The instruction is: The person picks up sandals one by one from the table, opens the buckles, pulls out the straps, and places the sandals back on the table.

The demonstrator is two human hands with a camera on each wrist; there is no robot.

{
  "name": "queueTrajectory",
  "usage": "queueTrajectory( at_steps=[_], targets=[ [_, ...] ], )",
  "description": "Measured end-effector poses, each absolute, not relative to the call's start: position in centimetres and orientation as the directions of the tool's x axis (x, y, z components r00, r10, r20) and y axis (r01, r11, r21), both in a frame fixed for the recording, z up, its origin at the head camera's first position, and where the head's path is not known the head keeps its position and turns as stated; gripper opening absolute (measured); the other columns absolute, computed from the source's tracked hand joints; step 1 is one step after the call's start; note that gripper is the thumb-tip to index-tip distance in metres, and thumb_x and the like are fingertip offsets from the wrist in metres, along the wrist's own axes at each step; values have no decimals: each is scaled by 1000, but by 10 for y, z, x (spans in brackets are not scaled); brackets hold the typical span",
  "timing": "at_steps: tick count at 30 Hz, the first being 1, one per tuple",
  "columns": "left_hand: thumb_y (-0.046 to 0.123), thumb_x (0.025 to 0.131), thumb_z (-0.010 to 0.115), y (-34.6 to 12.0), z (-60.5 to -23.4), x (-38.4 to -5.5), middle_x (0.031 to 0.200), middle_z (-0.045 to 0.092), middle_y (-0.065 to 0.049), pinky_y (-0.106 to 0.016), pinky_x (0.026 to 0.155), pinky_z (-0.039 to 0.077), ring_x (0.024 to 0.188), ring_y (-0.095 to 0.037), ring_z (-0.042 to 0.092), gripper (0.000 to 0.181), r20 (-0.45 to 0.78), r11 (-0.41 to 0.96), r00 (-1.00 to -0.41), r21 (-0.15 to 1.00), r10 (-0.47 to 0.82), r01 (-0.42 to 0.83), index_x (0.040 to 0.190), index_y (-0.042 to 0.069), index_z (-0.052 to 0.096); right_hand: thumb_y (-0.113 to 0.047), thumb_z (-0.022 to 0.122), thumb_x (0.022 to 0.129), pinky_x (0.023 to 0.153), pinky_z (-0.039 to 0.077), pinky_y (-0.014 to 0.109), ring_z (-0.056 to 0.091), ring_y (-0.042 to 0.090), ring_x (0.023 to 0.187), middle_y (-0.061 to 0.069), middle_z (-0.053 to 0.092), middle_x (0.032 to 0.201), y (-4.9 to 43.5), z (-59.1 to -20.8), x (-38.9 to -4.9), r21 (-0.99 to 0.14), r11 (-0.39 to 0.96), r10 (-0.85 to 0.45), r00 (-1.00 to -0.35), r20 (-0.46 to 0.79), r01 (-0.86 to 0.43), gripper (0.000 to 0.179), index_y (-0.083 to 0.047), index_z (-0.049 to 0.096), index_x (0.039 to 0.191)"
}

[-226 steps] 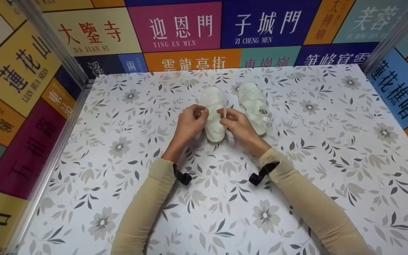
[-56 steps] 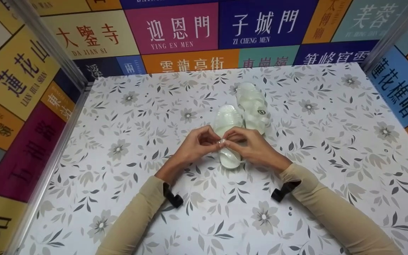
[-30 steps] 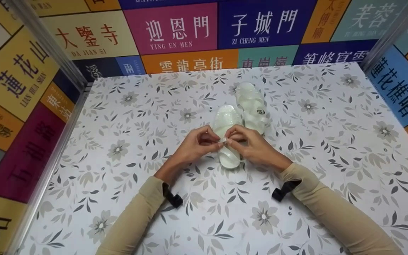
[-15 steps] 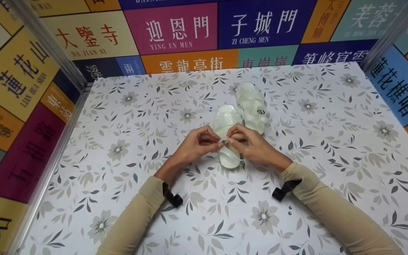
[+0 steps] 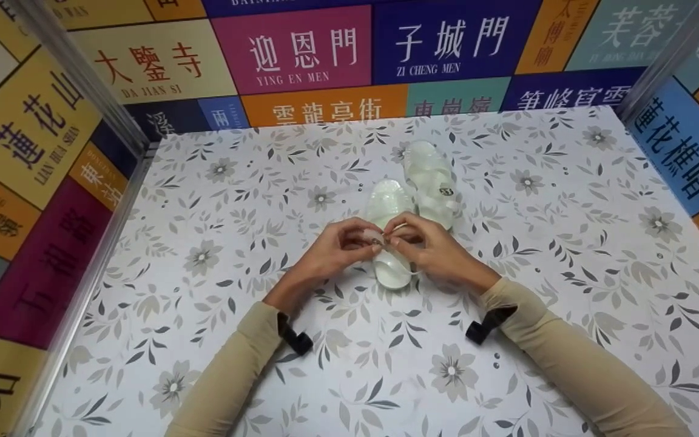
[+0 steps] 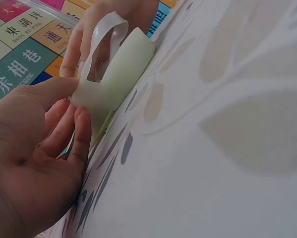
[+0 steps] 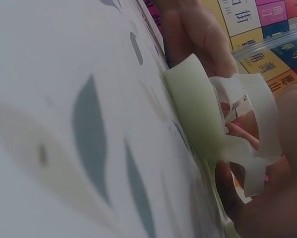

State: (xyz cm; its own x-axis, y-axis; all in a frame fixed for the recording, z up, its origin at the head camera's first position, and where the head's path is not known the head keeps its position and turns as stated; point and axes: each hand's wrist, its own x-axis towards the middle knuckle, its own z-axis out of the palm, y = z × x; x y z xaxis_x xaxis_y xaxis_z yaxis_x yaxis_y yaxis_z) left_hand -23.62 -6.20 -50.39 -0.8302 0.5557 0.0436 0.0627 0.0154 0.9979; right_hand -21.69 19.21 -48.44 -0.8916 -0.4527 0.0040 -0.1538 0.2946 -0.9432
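A pale, translucent sandal [image 5: 392,197] lies on the patterned tabletop with its toe away from me. At its left, my left hand [image 5: 336,247] pinches a narrow whitish strap [image 5: 372,235] between thumb and forefinger. A small metallic bit, like a buckle, shows by these fingertips. My right hand [image 5: 437,249] pinches the strap from the other side, fingertips right by the left hand's. In the right wrist view, the sandal's bands [image 7: 267,119] arch up above its thick sole [image 7: 195,104]. The fingers partly hide the strap's middle.
The matching sandal [image 5: 431,173], with a dark round emblem on its strap, lies just behind and to the right. A floral sheet covers the table [image 5: 349,364]. Panels with large coloured lettering [image 5: 301,48] stand along the back and both sides.
Since the earliest frame the sandal has come nearer and rightward, and both hands have met over it. In the last half second, the strap has shifted left into the left fingers.
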Motion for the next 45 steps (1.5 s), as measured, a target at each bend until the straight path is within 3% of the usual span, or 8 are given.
queueTrajectory(
  at_steps=[4, 11, 15, 22, 33, 39, 45],
  targets=[
    [4, 101, 74, -64, -503, -236, 139, 70, -14, -32, 97, 64, 121, -25, 75, 38, 63, 10, -804, 996, 591, 86, 139, 4, 68, -24, 69, 106, 116, 51, 57, 70, 24, 127, -4, 75, 128, 193, -484, -217, -943, 306, -441, -898, -15, -134, 19, -25, 68, 125],
    [4, 102, 74, -65, -503, -237, 121, 77, -15, -26, 86, 60, 107, -20, 75, 41, 109, 12, -790, 989, 603, 146, 142, 8, 65, -26, 70, 106, 112, 54, 51, 70, 21, 123, -7, 75, 129, 192, -485, -218, -911, 350, -431, -901, 48, -216, 21, -25, 73, 126],
    [3, 102, 73, -64, -504, -237, 120, 76, -17, -27, 86, 59, 107, -21, 75, 39, 128, 3, -785, 987, 606, 163, 140, 7, 64, -34, 71, 106, 114, 53, 48, 67, 20, 129, -7, 72, 137, 192, -484, -218, -876, 410, -411, -909, 73, -255, 24, -25, 78, 128],
    [3, 102, 73, -64, -505, -238, 135, 73, -11, -34, 109, 57, 127, -26, 69, 37, 142, 0, -763, 983, 631, 183, 138, 7, 69, -34, 76, 102, 125, 39, 53, 62, 19, 134, -8, 71, 135, 192, -485, -219, -867, 421, -421, -904, 76, -268, 16, -24, 83, 114],
    [9, 100, 78, -62, -505, -236, 129, 75, -9, -38, 112, 57, 123, -26, 72, 28, 178, 0, -797, 976, 578, 218, 128, 8, 76, -38, 80, 99, 95, 59, 42, 72, 20, 105, -5, 77, 116, 192, -487, -219, -900, 362, -414, -907, 79, -243, 17, -24, 78, 109],
    [24, 94, 88, -59, -499, -234, 113, 78, -2, -39, 95, 66, 105, -21, 74, 21, 294, 122, -833, 912, 469, 391, 114, 19, 85, -42, 79, 100, 73, 64, 37, 73, 26, 87, 0, 78, 106, 193, -487, -218, -914, 338, -414, -908, 70, -225, 21, -24, 78, 110],
    [25, 95, 87, -59, -495, -232, 110, 84, 0, -43, 89, 68, 99, -19, 80, 18, 318, 164, -827, 886, 464, 433, 112, 20, 86, -44, 79, 100, 72, 62, 37, 72, 27, 87, 0, 78, 106, 194, -488, -217, -924, 317, -413, -908, 67, -212, 22, -26, 78, 111]
  ],
)
